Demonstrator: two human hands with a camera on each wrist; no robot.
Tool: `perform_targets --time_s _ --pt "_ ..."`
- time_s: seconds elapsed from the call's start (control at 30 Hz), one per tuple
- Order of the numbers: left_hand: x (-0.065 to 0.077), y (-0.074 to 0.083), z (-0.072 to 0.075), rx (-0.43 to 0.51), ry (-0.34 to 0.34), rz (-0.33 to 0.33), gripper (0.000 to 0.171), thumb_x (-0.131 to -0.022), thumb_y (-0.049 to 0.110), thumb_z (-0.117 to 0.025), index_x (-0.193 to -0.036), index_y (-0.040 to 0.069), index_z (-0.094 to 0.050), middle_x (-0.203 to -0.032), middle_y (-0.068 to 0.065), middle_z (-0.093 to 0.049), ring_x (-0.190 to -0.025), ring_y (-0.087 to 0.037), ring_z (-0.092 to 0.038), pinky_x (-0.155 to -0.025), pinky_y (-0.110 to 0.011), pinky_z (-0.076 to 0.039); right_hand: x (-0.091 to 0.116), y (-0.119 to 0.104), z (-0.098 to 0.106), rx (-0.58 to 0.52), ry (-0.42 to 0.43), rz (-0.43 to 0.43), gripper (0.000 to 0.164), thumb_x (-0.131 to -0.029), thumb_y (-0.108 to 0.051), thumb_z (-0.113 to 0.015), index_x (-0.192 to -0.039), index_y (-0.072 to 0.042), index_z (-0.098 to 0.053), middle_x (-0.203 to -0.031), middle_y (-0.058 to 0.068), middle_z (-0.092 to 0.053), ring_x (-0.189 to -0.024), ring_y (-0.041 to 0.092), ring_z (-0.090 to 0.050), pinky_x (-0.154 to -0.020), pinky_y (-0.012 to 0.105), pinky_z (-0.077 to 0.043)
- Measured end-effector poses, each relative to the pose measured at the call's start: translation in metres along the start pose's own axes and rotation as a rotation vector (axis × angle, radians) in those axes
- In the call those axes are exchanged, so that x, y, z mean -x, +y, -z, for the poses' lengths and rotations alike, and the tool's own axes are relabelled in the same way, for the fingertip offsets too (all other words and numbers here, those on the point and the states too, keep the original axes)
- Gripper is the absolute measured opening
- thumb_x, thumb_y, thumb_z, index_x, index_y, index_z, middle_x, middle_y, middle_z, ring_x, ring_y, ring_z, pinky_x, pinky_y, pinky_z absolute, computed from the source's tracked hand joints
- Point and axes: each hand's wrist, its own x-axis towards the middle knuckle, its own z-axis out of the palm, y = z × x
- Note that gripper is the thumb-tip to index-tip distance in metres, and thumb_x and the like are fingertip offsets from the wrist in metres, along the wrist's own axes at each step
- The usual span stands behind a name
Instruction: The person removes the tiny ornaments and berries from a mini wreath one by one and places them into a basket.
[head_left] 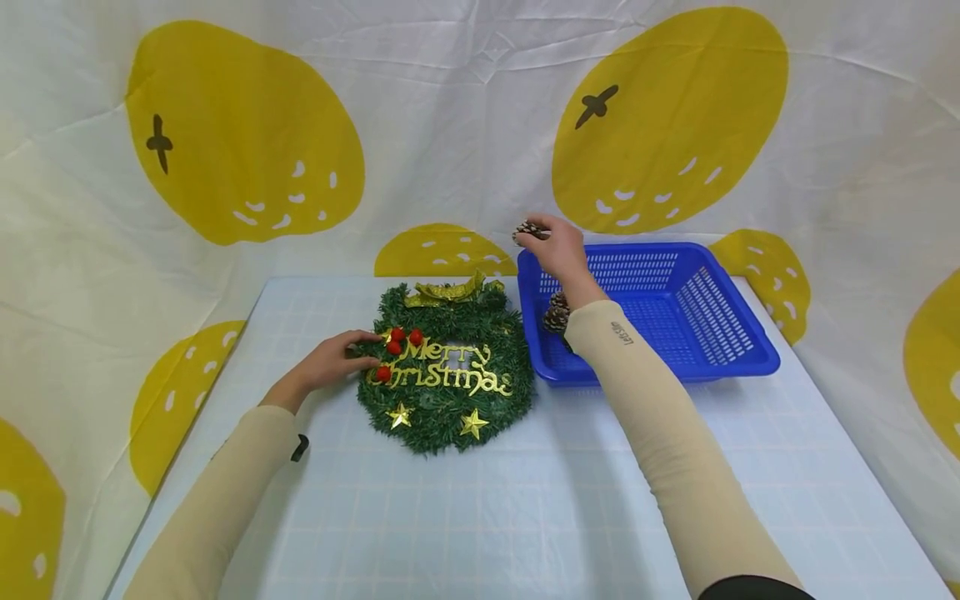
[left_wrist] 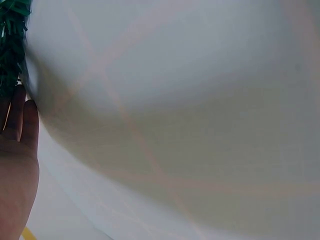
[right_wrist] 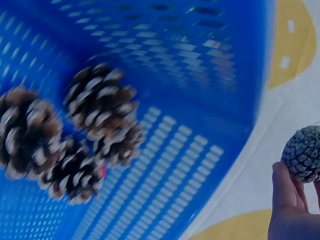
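Note:
A frosted pine cone (head_left: pixel 527 232) is pinched between the thumb and fingers of my right hand (head_left: pixel 561 248), raised over the back left corner of a blue basket (head_left: pixel 652 379). In the right wrist view this pine cone (right_wrist: pixel 304 154) shows beyond the basket's wall. My left hand (head_left: pixel 330 362) lies at the left edge of a green wreath (head_left: pixel 435 429), its fingers extended against the greenery beside red berries (head_left: pixel 394 347). Gold "Merry Christmas" lettering (head_left: pixel 442 377) crosses the wreath, with a gold bow (head_left: pixel 450 290) on top and gold stars (head_left: pixel 474 424) below.
Several more pine cones (right_wrist: pixel 100 102) lie inside the basket, against its left side. The basket stands on the table (head_left: pixel 465 517) just right of the wreath. Behind the table hangs a white cloth (head_left: pixel 465 125) printed with big yellow fruit.

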Motion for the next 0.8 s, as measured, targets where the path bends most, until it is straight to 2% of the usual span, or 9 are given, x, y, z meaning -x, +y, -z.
perform_targets --time_s 0.37,0.67,0.8 --pt "-0.001 0.000 -0.001 -0.008 0.003 0.003 0.058 -0.092 0.041 -0.067 -0.141 0.012 -0.053 -0.147 -0.018 -0.044 -0.129 -0.042 -0.045 -0.105 -0.058 -0.036 0.002 0.030 0.016 0.065 -0.012 -0.021 0.052 -0.095 -0.026 -0.066 -0.141 -0.006 -0.053 -0.138 0.016 -0.055 -0.125 0.033 -0.052 -0.102 0.047 -0.044" --pt "-0.002 -0.003 -0.001 -0.014 -0.002 0.004 0.059 -0.092 0.042 -0.067 -0.141 0.012 -0.053 -0.147 -0.018 -0.044 -0.129 -0.043 -0.044 -0.106 -0.058 -0.036 0.005 0.045 0.027 0.099 -0.048 -0.062 0.052 -0.095 -0.028 -0.066 -0.141 -0.008 -0.053 -0.141 0.016 -0.053 -0.129 0.034 -0.048 -0.104 0.049 -0.041" --pt "-0.002 -0.001 0.001 -0.015 0.001 0.001 0.058 -0.093 0.040 -0.067 -0.141 0.012 -0.053 -0.147 -0.018 -0.044 -0.129 -0.042 -0.045 -0.106 -0.058 -0.036 0.007 0.051 0.031 0.120 -0.067 -0.065 0.051 -0.094 -0.027 -0.068 -0.139 -0.007 -0.056 -0.137 0.017 -0.056 -0.126 0.034 -0.050 -0.103 0.049 -0.041"
